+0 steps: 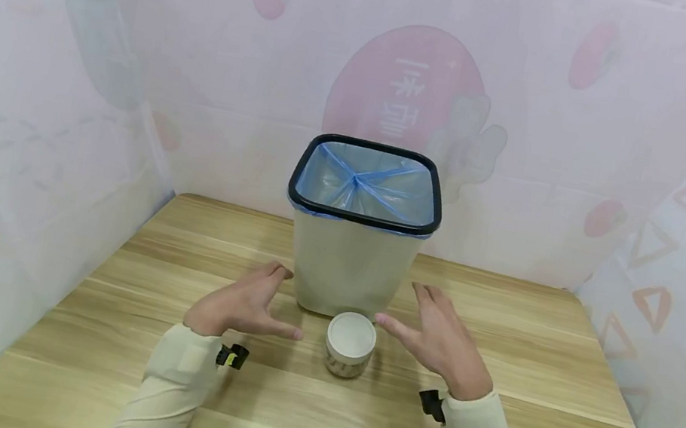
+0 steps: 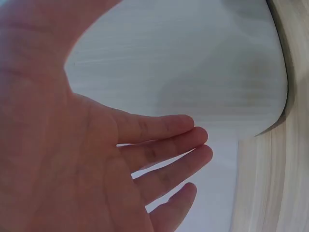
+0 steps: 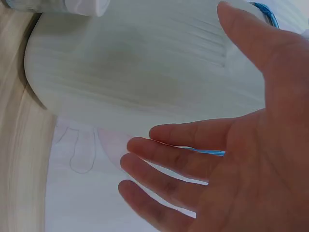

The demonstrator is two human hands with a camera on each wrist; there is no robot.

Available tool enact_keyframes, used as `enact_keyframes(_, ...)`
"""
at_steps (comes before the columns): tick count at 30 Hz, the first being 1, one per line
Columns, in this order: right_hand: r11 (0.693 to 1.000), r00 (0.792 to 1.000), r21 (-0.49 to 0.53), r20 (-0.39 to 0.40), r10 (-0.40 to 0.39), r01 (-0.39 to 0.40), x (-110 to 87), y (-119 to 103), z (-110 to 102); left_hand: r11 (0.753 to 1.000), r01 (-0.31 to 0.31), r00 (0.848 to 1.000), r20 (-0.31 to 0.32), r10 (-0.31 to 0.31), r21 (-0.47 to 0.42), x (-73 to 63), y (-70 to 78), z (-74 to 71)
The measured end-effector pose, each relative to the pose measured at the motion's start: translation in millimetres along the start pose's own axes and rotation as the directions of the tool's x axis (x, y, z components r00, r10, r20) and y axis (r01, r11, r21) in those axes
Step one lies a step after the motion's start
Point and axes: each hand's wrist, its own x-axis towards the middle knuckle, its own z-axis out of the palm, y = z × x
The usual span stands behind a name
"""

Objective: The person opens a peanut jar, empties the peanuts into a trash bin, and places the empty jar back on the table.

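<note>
A cream trash can with a black rim stands on the wooden table, and a blue bag lines it. Right in front of it is a small round jar with a white lid. My left hand is at the can's left side, its fingers extended and the thumb apart, holding nothing. On the other side my right hand has its fingers straight and its thumb near the jar's lid. In the right wrist view, the palm faces the can; whether either hand touches it, I cannot tell.
The wooden table extends around the can and jar. Pale printed sheets form a back wall and walls at left and right. A black wrist device sits at the left cuff, another at the right.
</note>
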Motion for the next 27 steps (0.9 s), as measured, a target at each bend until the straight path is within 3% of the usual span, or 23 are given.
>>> enact_keyframes(8,0.997,0.998,0.035,-0.015,-0.066,0.066,-0.1,-4.0,0.8,0.993,-0.058,0.994,0.085,0.067,-0.101,2.1,6.3,2.4)
enact_keyframes(15,0.994,0.995,0.042,-0.016,-0.101,0.102,0.6,-10.1,3.0,0.983,-0.121,0.984,0.115,0.137,-0.138,5.1,9.0,5.0)
enact_keyframes(22,0.991,0.992,0.048,-0.005,-0.129,0.129,0.4,-12.6,6.5,0.970,-0.101,0.972,0.184,0.143,-0.221,9.1,8.1,14.8)
enact_keyframes(27,0.990,0.991,0.041,0.007,-0.137,0.136,0.1,-13.1,8.1,0.948,-0.145,0.960,0.193,0.204,-0.283,14.7,4.2,25.4)
